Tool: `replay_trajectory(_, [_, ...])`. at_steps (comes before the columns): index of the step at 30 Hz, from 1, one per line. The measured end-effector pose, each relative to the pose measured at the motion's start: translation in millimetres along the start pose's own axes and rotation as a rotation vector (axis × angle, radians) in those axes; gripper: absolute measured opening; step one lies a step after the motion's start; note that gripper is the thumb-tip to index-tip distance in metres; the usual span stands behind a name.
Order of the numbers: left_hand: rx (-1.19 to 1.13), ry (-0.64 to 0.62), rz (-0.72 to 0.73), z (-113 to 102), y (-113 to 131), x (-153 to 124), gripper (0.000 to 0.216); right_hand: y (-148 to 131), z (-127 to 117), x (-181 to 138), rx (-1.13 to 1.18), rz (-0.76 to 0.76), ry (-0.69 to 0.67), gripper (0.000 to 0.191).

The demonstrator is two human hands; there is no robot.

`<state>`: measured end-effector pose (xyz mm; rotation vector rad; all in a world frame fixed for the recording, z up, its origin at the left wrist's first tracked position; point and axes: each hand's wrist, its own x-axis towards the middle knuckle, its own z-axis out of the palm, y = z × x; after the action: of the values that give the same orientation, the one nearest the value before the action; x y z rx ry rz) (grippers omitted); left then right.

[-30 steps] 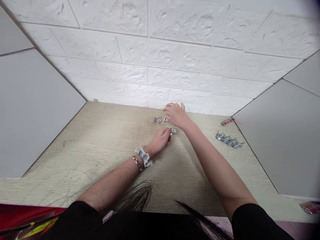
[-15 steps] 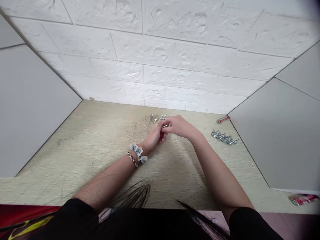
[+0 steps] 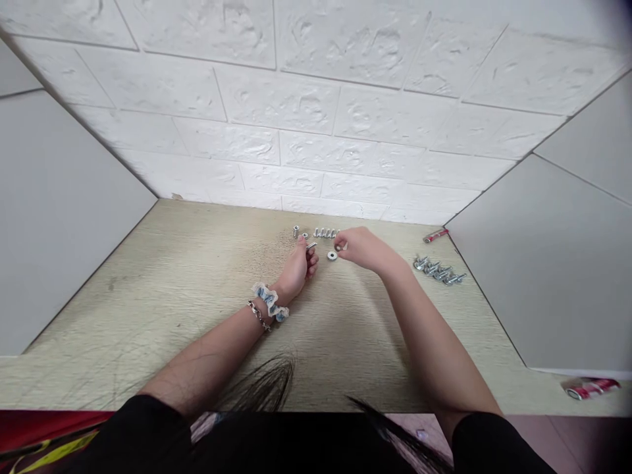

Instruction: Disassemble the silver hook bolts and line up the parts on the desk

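My left hand is closed around a small silver bolt, whose shank sticks out past the thumb. To its right, my right hand pinches a small washer between thumb and fingertips. Just below those fingertips, a flat silver washer with a dark hole lies on the wooden table. Behind the hands stands a short row of several silver bolts, its right end partly hidden by my right hand. A small stack of nuts and a single nut are beyond my left thumb.
Several bolts fitted with washers lie in a row at the right of the table. Red cylinders lie by the right panel, one at the back and one near the front. A white brick-pattern wall closes the back.
My right hand has moved apart from my left hand to the right, now pinching a washer. The washer on the table and more of the bolt row have come into view.
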<state>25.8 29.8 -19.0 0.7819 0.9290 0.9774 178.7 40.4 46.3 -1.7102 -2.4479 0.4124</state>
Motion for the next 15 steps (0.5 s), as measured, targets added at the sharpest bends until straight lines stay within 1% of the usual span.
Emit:
replay_trajectory(3, [-0.006, -0.005, -0.003, -0.5, 0.1, 0.3, 0.048, 4.2, 16.3, 9.1, -0.100, -0.006, -0.088, 0.019])
replay_trajectory(6, [-0.007, -0.007, -0.012, -0.4, 0.3, 0.3, 0.049, 6.5, 25.3, 16.2, -0.153, -0.025, -0.140, 0.017])
replay_trajectory(9, [0.000, 0.004, -0.016, 0.4, 0.8, -0.2, 0.049, 7.9, 27.9, 18.8, -0.175, -0.030, -0.155, 0.014])
replay_trajectory(15, [0.016, 0.000, -0.005, 0.4, 0.5, -0.4, 0.048, 10.5, 32.8, 20.5, -0.192, -0.032, -0.148, 0.015])
